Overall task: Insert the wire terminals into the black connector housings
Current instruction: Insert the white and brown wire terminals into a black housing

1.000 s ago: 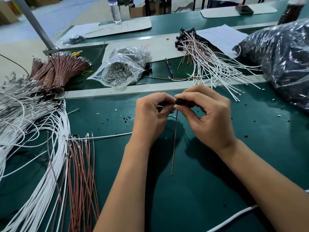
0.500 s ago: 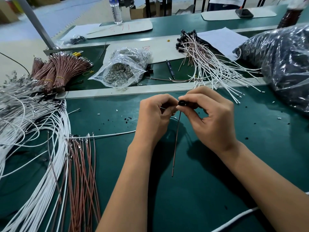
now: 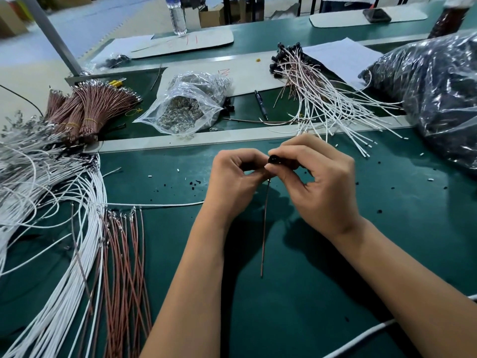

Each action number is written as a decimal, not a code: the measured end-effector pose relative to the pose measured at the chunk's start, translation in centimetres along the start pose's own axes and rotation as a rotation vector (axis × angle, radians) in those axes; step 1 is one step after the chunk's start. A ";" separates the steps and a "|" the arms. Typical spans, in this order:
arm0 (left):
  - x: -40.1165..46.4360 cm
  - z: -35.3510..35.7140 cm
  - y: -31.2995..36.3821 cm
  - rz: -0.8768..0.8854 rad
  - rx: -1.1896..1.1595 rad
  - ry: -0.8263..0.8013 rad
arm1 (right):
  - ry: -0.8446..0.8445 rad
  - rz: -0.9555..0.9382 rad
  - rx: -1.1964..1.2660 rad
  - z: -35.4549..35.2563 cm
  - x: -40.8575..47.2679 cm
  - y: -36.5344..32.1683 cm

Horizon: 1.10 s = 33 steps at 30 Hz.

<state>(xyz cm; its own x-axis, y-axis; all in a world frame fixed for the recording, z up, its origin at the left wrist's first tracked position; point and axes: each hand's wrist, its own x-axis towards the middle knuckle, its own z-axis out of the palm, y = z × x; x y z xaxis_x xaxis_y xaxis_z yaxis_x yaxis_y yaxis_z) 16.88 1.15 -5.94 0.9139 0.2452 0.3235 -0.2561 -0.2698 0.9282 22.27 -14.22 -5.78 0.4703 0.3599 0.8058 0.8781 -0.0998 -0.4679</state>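
A crinkled clear plastic bag (image 3: 186, 105) lies open-mouthed on the green bench mat (image 3: 322, 293), filled with small shiny metal terminals. At the right edge a large glossy film sack (image 3: 433, 96) bulges with dark small parts. Above the mat's middle, the right hand (image 3: 318, 187) pinches a small round black plastic connector housing (image 3: 273, 159) between thumb and forefinger. The left hand (image 3: 233, 182), fingers curled, touches it and grips the top of a thin brown insulated wire (image 3: 264, 228), which hangs straight down from the housing.
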 end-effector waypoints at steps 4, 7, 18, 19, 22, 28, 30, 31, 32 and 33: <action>0.0 0.2 -0.1 0.003 0.033 0.013 | 0.003 0.019 0.002 0.0 -0.2 0.1; 0.0 0.2 -0.1 -0.009 0.030 0.032 | 0.025 0.102 0.048 0.2 -0.1 0.3; 0.2 -1.6 0.4 -0.201 -0.277 0.201 | -0.157 0.505 0.313 2.1 3.7 1.0; 0.3 -1.8 0.3 -0.219 -0.282 0.270 | -0.184 0.530 0.295 2.9 4.5 1.1; 0.6 -2.7 -0.1 -0.272 -0.343 0.569 | -0.332 0.524 0.028 6.3 7.1 2.1; 0.6 -5.2 -0.8 -0.287 -0.482 0.888 | -0.652 0.244 -0.578 14.1 11.7 3.0; 0.5 -5.5 -0.9 -0.297 -0.499 0.910 | -0.721 0.265 -0.678 16.3 12.8 3.5; 0.5 -5.5 -1.0 -0.299 -0.504 0.913 | -0.743 0.290 -0.701 17.2 13.1 3.8; 0.4 -5.6 -1.0 -0.302 -0.507 0.914 | -0.757 0.316 -0.706 18.0 13.4 4.0; 0.5 -5.7 -1.1 -0.301 -0.513 0.912 | -0.765 0.343 -0.696 18.5 13.7 4.2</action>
<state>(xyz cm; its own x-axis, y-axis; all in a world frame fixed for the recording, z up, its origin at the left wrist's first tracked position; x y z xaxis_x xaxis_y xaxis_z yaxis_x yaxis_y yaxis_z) 15.76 6.91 -5.76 0.4376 0.8922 -0.1117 -0.3551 0.2856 0.8901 30.80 7.47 -3.49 0.7318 0.6709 0.1198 0.6815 -0.7215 -0.1228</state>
